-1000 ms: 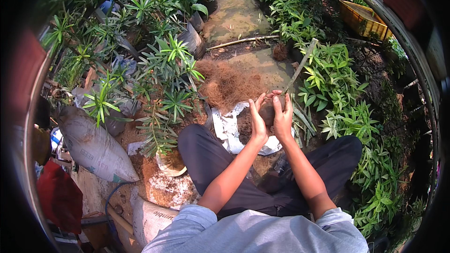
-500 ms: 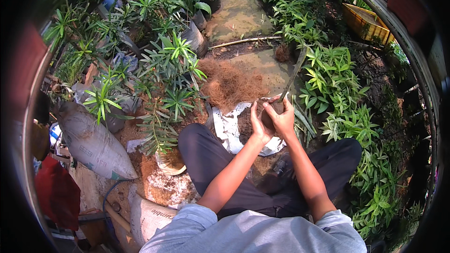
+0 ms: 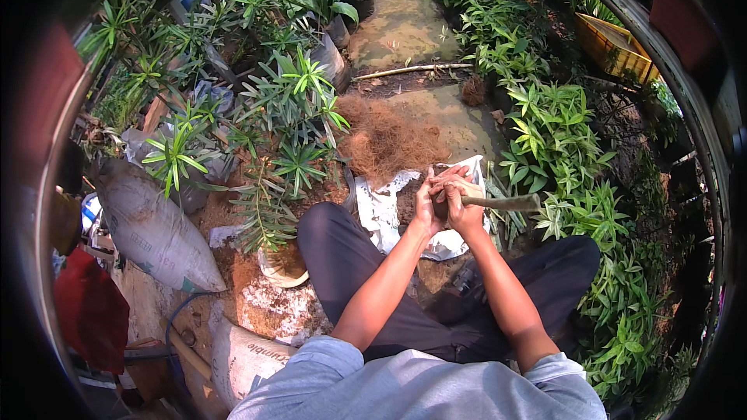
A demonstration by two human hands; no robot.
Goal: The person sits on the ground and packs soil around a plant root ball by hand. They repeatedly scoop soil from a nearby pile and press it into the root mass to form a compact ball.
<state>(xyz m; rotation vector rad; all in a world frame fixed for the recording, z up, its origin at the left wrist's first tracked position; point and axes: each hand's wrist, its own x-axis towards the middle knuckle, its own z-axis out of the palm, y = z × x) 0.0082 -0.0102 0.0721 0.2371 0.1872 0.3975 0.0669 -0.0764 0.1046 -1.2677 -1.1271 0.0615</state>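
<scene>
Stick: a pale, straight wooden stick (image 3: 502, 202), lying nearly level, one end inside the two hands, the other end pointing to the person's right.
White bag: a crumpled white plastic bag (image 3: 381, 214) with dark soil inside, on the ground between the knees, beside the brown fibre heap.

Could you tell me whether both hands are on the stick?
Yes, the left hand and right hand close together around the stick.

stick: the grey stick (image 3: 502, 202) stood slanting up toward the upper right; now it lies level, pointing right at mid-frame.
hands: the left hand (image 3: 426, 206) and right hand (image 3: 464, 204), earlier spread apart, now press together around its end.
</scene>
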